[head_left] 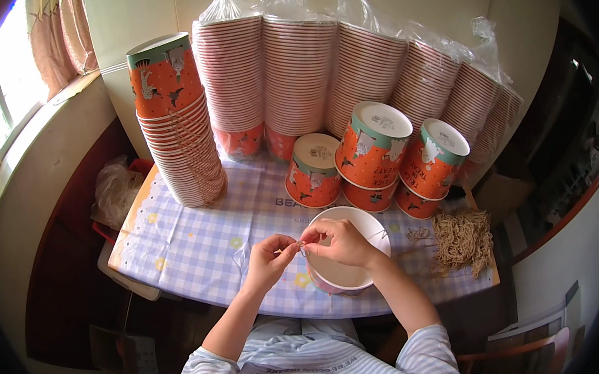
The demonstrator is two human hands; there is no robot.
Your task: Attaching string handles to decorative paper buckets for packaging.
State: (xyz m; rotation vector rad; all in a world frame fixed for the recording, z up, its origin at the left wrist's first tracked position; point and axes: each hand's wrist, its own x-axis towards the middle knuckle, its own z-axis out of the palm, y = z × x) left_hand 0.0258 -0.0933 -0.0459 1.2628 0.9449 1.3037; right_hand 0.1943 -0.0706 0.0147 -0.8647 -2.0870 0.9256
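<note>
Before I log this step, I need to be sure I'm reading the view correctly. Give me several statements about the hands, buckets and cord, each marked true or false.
1. The left hand and right hand meet at the fingertips by the open bucket. True.
2. The open bucket stands mouth down. False: its mouth faces up, showing a white inside.
3. The cord bundle lies left of the open bucket. False: the tan cord bundle lies to its right.
4. A tall nested stack stands on the left part of the table. True.
5. The back stacks are bagged in clear plastic. True.
6. The tablecloth is plain red. False: the tablecloth is blue-and-white checked with flowers.
</note>
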